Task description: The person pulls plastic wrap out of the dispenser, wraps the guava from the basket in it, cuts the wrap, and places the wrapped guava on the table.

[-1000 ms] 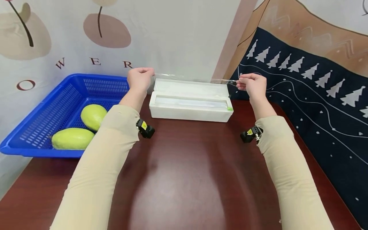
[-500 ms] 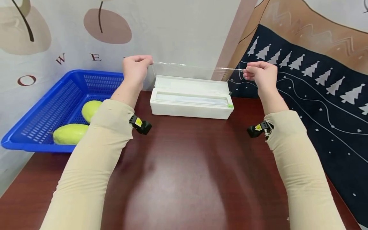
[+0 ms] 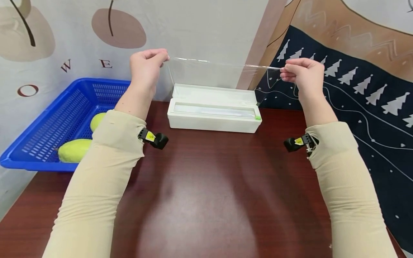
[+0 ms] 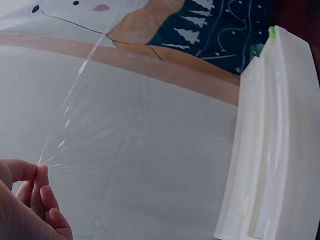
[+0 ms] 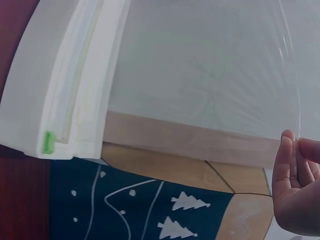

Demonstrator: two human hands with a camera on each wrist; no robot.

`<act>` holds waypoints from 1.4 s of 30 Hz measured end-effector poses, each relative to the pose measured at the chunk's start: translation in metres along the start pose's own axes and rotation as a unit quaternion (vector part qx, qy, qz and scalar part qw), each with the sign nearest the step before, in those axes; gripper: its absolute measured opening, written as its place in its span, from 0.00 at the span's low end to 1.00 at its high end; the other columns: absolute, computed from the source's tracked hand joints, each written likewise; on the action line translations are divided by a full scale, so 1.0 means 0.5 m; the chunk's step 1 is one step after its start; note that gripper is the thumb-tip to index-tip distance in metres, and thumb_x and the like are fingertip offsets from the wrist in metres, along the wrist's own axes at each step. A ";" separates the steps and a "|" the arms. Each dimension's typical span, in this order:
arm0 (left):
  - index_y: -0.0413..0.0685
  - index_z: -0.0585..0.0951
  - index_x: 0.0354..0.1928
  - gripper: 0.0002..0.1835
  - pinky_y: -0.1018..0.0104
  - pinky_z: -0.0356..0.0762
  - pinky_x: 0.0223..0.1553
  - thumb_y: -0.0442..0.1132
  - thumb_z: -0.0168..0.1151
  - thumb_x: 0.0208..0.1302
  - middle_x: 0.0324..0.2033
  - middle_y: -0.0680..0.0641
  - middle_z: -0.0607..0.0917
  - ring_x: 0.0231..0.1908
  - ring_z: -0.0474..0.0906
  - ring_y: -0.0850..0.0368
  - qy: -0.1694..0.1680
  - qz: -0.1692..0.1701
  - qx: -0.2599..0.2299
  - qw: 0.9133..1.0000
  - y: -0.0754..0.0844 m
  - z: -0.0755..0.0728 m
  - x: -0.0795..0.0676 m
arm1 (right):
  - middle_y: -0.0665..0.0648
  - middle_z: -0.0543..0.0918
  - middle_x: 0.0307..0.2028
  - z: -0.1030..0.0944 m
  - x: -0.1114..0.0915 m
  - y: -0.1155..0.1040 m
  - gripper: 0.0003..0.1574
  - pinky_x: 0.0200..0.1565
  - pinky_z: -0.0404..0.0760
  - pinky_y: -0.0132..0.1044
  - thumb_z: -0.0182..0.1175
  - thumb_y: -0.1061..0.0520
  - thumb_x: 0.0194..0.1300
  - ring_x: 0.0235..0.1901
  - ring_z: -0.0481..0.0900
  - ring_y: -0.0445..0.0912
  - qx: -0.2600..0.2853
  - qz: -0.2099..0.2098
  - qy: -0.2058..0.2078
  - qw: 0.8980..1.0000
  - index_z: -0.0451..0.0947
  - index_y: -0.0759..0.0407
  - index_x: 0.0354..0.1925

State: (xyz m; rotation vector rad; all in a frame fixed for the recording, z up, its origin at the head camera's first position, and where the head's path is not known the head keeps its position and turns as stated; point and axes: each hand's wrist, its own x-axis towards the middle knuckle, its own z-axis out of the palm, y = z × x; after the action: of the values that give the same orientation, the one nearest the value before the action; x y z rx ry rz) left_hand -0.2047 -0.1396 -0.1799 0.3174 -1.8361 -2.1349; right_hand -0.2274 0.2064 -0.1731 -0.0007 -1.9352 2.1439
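1. Pinch grip: my left hand (image 3: 145, 70) holds one end of the clear film's (image 3: 193, 60) upper edge between thumb and fingers.
2. Opposite grip: my right hand (image 3: 304, 77) pinches the other end, the edge stretched between my hands.
3. White box (image 3: 213, 123): below and between my grips, green tab (image 3: 257, 117) at its right end.
4. Blue basket (image 3: 48, 166): left of and below my left grip, holding green-yellow fruits (image 3: 74, 151), partly hidden by my sleeve (image 3: 93, 186).

Glossy plastic film (image 3: 216, 70), shiny wood-look table (image 3: 200, 186)
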 end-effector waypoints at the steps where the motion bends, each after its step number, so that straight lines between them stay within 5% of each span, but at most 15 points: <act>1: 0.51 0.84 0.24 0.08 0.74 0.64 0.46 0.35 0.61 0.60 0.36 0.55 0.81 0.37 0.69 0.63 -0.001 0.003 -0.005 1.000 0.003 0.000 -0.002 | 0.52 0.84 0.22 -0.001 -0.001 -0.004 0.03 0.29 0.80 0.26 0.64 0.64 0.57 0.20 0.83 0.41 0.003 -0.003 -0.002 1.000 0.83 0.60 0.28; 23: 0.49 0.85 0.25 0.06 0.77 0.65 0.40 0.33 0.63 0.58 0.21 0.56 0.81 0.32 0.71 0.64 -0.008 0.084 -0.066 0.994 0.057 -0.007 -0.040 | 0.55 0.85 0.23 -0.010 -0.029 -0.071 0.01 0.31 0.81 0.27 0.64 0.66 0.56 0.23 0.84 0.44 0.035 -0.071 -0.018 0.997 0.83 0.64 0.29; 29: 0.45 0.86 0.33 0.04 0.76 0.66 0.43 0.34 0.63 0.59 0.25 0.56 0.81 0.35 0.72 0.64 -0.019 0.113 -0.055 0.992 0.065 -0.011 -0.048 | 0.54 0.85 0.26 -0.010 -0.038 -0.084 0.08 0.34 0.81 0.25 0.70 0.61 0.51 0.27 0.85 0.42 0.008 -0.080 -0.012 0.997 0.83 0.64 0.30; 33: 0.42 0.84 0.43 0.11 0.75 0.69 0.46 0.33 0.65 0.56 0.30 0.57 0.80 0.39 0.73 0.65 -0.051 0.132 0.006 0.990 0.066 -0.018 -0.052 | 0.48 0.85 0.27 -0.014 -0.044 -0.085 0.10 0.43 0.78 0.22 0.72 0.57 0.49 0.32 0.84 0.38 -0.075 -0.088 -0.011 0.993 0.84 0.59 0.32; 36: 0.43 0.82 0.48 0.16 0.75 0.68 0.47 0.34 0.66 0.55 0.30 0.60 0.77 0.39 0.71 0.67 -0.072 0.178 0.134 0.972 0.065 -0.024 -0.054 | 0.40 0.84 0.24 -0.020 -0.047 -0.083 0.08 0.50 0.75 0.23 0.70 0.54 0.51 0.31 0.82 0.33 -0.188 -0.117 0.004 0.975 0.85 0.53 0.32; 39: 0.46 0.83 0.46 0.14 0.75 0.65 0.44 0.38 0.65 0.57 0.27 0.65 0.74 0.36 0.67 0.70 -0.072 0.229 0.265 0.934 0.065 -0.029 -0.056 | 0.36 0.81 0.22 -0.027 -0.045 -0.082 0.02 0.47 0.72 0.22 0.67 0.52 0.55 0.28 0.78 0.31 -0.266 -0.149 0.019 0.952 0.84 0.48 0.29; 42: 0.47 0.85 0.41 0.12 0.75 0.62 0.41 0.44 0.63 0.60 0.24 0.67 0.73 0.34 0.65 0.70 -0.072 0.255 0.328 0.907 0.063 -0.034 -0.057 | 0.38 0.79 0.23 -0.038 -0.043 -0.081 0.02 0.40 0.69 0.23 0.66 0.53 0.57 0.30 0.73 0.34 -0.279 -0.166 0.006 0.946 0.83 0.46 0.27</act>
State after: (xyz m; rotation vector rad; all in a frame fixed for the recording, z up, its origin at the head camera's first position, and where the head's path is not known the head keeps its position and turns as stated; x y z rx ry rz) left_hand -0.1692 -0.1490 -0.1523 -0.1824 -2.3567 -1.1836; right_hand -0.1956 0.2245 -0.1394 0.1916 -2.2738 1.3361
